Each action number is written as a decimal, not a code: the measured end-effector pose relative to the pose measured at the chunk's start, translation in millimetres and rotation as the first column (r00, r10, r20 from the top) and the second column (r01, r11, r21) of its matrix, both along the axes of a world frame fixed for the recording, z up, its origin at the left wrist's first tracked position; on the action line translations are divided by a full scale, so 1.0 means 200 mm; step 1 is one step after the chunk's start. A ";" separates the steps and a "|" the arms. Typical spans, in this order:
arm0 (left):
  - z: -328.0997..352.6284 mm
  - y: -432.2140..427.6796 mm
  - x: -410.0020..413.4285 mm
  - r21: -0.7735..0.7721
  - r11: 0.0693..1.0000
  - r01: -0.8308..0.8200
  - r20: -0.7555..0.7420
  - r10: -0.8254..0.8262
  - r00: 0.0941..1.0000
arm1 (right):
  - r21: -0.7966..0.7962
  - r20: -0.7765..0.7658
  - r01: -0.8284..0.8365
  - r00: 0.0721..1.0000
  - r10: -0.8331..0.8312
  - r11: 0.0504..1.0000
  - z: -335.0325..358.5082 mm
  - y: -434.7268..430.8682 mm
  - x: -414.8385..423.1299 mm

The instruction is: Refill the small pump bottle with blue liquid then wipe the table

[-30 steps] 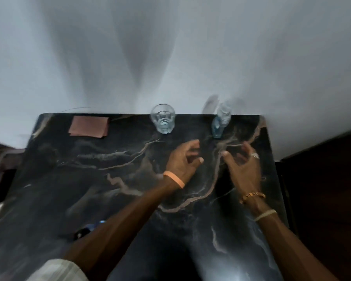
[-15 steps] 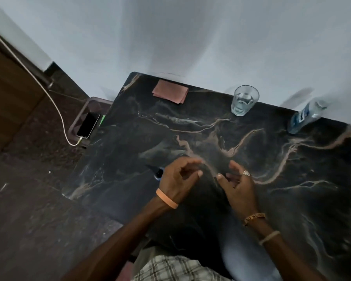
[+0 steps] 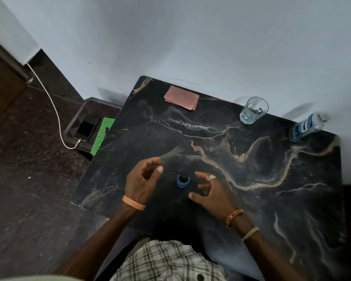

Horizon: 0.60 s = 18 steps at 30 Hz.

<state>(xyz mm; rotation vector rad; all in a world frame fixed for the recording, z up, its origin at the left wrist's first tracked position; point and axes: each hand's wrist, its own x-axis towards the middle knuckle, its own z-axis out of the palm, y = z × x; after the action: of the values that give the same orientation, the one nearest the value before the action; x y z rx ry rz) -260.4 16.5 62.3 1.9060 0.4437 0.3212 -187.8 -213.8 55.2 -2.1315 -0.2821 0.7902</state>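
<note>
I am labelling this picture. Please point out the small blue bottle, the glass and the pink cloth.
small blue bottle [image 3: 181,182]: head view, on its blue shoulder.
glass [image 3: 251,116]: head view, on its side wall.
pink cloth [image 3: 181,97]: head view, on its middle.

Orange wristband [image 3: 133,203] on left wrist, silver ring [image 3: 212,177] on right grip [image 3: 213,196], orange patterned bracelet [image 3: 234,217], pale band [image 3: 250,233], checked garment [image 3: 166,260]

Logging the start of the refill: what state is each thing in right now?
small pump bottle: upright, dark top on, untouched
large bottle: standing, holds blue liquid
glass: upright
pink cloth: folded, flat
phone: plugged in
left hand: open, empty
right hand: open, empty
</note>
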 end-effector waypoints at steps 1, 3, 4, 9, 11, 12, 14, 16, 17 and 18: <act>-0.04 0.00 -0.02 -0.021 0.999 0.048 -0.056 -0.049 0.997 | -0.004 -0.002 0.005 1.000 -0.005 1.000 -0.01 0.02 -0.02; -0.13 -0.01 -0.06 -0.085 0.982 0.169 -0.160 -0.181 0.970 | -0.010 0.009 0.015 1.000 -0.015 1.000 -0.03 0.06 -0.06; -0.17 -0.03 -0.06 -0.104 0.968 0.228 -0.202 -0.245 0.948 | -0.017 0.016 0.027 1.000 -0.027 0.999 -0.03 0.08 -0.08; -0.27 -0.16 -0.01 -0.081 0.930 0.360 -0.198 -0.369 0.908 | -0.035 0.074 0.070 0.995 -0.067 0.997 -0.04 0.13 -0.11; -0.29 -0.19 0.02 -0.022 0.929 0.368 -0.193 -0.365 0.911 | -0.020 0.074 0.072 0.995 -0.070 0.997 -0.04 0.14 -0.11; -0.30 -0.20 0.04 0.004 0.929 0.369 -0.193 -0.362 0.912 | -0.014 0.077 0.074 0.994 -0.073 0.997 -0.04 0.15 -0.11; -0.32 -0.20 0.06 0.030 0.932 0.361 -0.186 -0.350 0.918 | -0.018 0.128 0.071 0.989 -0.068 0.997 -0.03 0.15 -0.11; -0.34 -0.20 0.08 0.045 0.933 0.358 -0.194 -0.343 0.919 | -0.041 0.180 0.069 0.982 -0.061 0.997 -0.03 0.15 -0.11; -0.34 -0.20 0.09 0.041 0.932 0.360 -0.207 -0.344 0.916 | -0.043 0.185 0.076 0.980 -0.067 0.996 -0.03 0.16 -0.12; -0.34 -0.20 0.10 0.026 0.932 0.361 -0.224 -0.346 0.911 | -0.043 0.187 0.083 0.980 -0.073 0.996 -0.03 0.16 -0.13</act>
<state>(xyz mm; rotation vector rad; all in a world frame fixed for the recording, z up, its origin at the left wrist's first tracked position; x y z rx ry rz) -241.3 -24.2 -5.2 2.0509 0.2221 -0.1143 -213.6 -182.3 49.6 -2.2528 -0.2764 0.5602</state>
